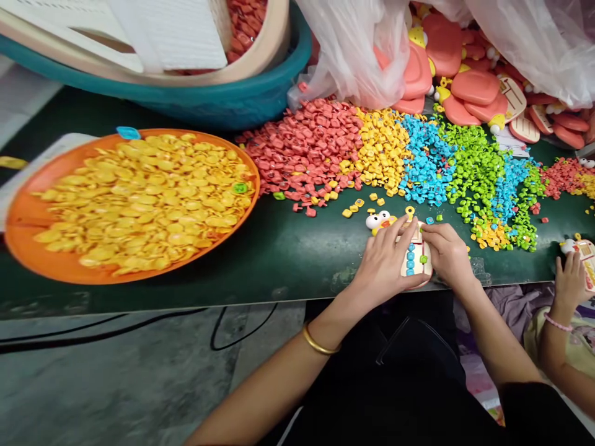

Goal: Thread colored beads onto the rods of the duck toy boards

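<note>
Evidently, in the head view, you had the toy panel (417, 251) at the near edge of the tabletop (297, 260), with its white eyes (379, 219) to the left and a yellow ring (409, 211) at its far side. Your left hand (388, 254) lay spread across it, fingers on its upper part and thumb along its lower edge, holding it. Your right hand (449, 251) was half curled, fingertips at the panel's upper right; whether they pinched a small piece, I could not tell. Blue pieces (409, 264) stood in a column on the panel, with a green piece (423, 259) beside them.

Beyond your hands lay the red pile (307, 142), the yellow pile (381, 145), the blue pile (425, 161) and the green pile (474, 161). An orange tray (28, 248) of flat yellow pieces (149, 198) sat well to the left.

The step in hand looked like fitting small pieces into the panel. As I judged it, the next move called for a firm left hold while your right fingertips squared a piece to its place and pressed evenly, without disturbing the column.
</note>
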A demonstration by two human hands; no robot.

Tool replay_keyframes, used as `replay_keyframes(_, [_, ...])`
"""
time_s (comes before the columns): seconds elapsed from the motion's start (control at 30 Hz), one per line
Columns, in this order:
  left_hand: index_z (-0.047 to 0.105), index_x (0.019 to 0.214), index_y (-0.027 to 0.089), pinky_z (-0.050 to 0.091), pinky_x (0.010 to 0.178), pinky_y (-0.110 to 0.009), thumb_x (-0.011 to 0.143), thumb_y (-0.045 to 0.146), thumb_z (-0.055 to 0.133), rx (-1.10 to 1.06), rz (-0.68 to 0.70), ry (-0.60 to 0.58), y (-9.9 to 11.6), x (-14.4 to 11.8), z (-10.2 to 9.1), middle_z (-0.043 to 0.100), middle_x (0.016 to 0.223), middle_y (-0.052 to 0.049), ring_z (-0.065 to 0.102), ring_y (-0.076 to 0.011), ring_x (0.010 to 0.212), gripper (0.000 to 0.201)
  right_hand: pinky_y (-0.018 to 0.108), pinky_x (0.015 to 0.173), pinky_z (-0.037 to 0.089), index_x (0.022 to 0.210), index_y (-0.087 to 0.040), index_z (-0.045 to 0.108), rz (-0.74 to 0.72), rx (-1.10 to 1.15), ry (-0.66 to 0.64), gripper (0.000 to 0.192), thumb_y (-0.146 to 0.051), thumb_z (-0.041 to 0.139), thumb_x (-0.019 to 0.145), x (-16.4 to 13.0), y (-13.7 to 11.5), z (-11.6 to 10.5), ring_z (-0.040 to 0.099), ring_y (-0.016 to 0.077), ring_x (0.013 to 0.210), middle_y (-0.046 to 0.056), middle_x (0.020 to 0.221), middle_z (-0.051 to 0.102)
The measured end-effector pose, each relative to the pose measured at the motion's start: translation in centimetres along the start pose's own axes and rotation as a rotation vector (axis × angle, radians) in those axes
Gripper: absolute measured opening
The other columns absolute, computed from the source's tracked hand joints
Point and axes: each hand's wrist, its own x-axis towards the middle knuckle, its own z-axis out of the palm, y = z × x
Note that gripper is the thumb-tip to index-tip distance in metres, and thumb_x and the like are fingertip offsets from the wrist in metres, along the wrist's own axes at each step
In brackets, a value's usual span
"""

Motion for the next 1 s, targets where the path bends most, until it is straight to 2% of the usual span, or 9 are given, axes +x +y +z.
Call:
replay_keyframes(0.1, [0.033,0.154,0.026,0.038,0.104,-0.050,0.073,0.058,0.078,0.050,0.014,-0.026,0.4,0.2,-0.3,0.033,0.160,-0.013,0.038,-0.0381,0.137,0.099,0.036,0.089,0.057,0.094,-0.024,0.076,0.059,0.035,-0.098,0.027,-0.015,0.051,0.093,0.8,0.5,-1.0,0.067,0.0205,0.097,0.007,0.101,0.075])
replay_keyframes(0.23, [0.057,0.138,0.030,0.038,0.102,-0.050,0.073,0.061,0.077,0.063,0.066,-0.024,0.4,0.2,-0.1,0.044,0.154,-0.009,0.043,-0.0368,0.131,0.074,0.039,0.086,0.055,0.093,-0.020,0.076,0.281,-0.036,0.049,0.019,-0.024,0.057,0.091,2.5,2.6,-1.6,0.068,0.0235,0.091,0.010,0.095,0.074])
replay_keyframes(0.3, [0.063,0.130,0.030,0.037,0.103,-0.049,0.074,0.059,0.077,0.046,0.085,0.000,0.2,0.1,0.0,0.048,0.151,-0.007,0.044,-0.0352,0.130,0.065,0.040,0.084,0.054,0.090,-0.018,0.076,0.347,-0.056,0.064,0.018,-0.025,0.059,0.089,3.2,3.4,-1.5,0.067,0.0243,0.088,0.011,0.092,0.073])
replay_keyframes(0.43, [0.050,0.143,0.022,0.037,0.104,-0.046,0.069,0.058,0.081,-0.007,0.047,0.001,0.3,0.1,-0.1,0.051,0.148,-0.009,0.046,-0.0330,0.128,0.087,0.033,0.072,0.054,0.089,-0.020,0.076,0.410,0.176,0.016,0.017,-0.028,0.061,0.087,3.2,2.6,-0.9,0.066,0.0198,0.081,0.007,0.090,0.072])
replay_keyframes(0.53, [0.033,0.153,0.019,0.037,0.103,-0.045,0.070,0.058,0.080,-0.010,0.009,-0.015,0.4,0.3,-0.2,0.050,0.149,-0.012,0.046,-0.0333,0.128,0.103,0.030,0.069,0.053,0.090,-0.022,0.077,0.387,0.229,0.001,0.017,-0.029,0.062,0.088,2.2,0.7,-0.2,0.063,0.0173,0.082,0.005,0.092,0.067])
replay_keyframes(0.63, [0.028,0.156,0.021,0.037,0.103,-0.045,0.073,0.057,0.077,0.021,0.020,-0.016,0.5,0.4,-0.3,0.047,0.151,-0.011,0.045,-0.0337,0.130,0.103,0.034,0.079,0.052,0.097,-0.023,0.078,0.287,0.059,0.031,0.022,-0.025,0.057,0.092,1.2,-0.7,0.1,0.059,0.0192,0.090,0.007,0.096,0.062])
replay_keyframes(0.8, [0.046,0.148,0.029,0.038,0.102,-0.049,0.078,0.056,0.074,0.091,0.057,-0.010,0.5,0.6,-0.3,0.045,0.154,-0.008,0.045,-0.0355,0.130,0.080,0.036,0.081,0.051,0.107,-0.024,0.077,0.186,-0.099,-0.042,0.028,-0.022,0.051,0.096,-1.1,-1.2,-1.8,0.056,0.0199,0.090,0.008,0.099,0.063])
replay_keyframes(0.9, [0.057,0.139,0.032,0.039,0.100,-0.050,0.078,0.058,0.074,0.092,0.078,-0.016,0.3,0.6,-0.2,0.046,0.154,-0.007,0.046,-0.0361,0.128,0.069,0.036,0.083,0.052,0.111,-0.024,0.075,0.278,-0.205,0.112,0.024,-0.028,0.057,0.095,-4.0,-0.5,-3.7,0.059,0.0205,0.092,0.009,0.103,0.064])
replay_keyframes(1.0, [0.060,0.137,0.034,0.039,0.101,-0.049,0.077,0.057,0.076,0.080,0.090,-0.008,0.1,0.4,-0.1,0.048,0.152,-0.005,0.047,-0.0347,0.126,0.066,0.034,0.077,0.053,0.098,-0.023,0.076,0.355,-0.237,0.190,0.021,-0.029,0.057,0.095,-6.2,0.6,-4.4,0.061,0.0187,0.084,0.006,0.090,0.063])
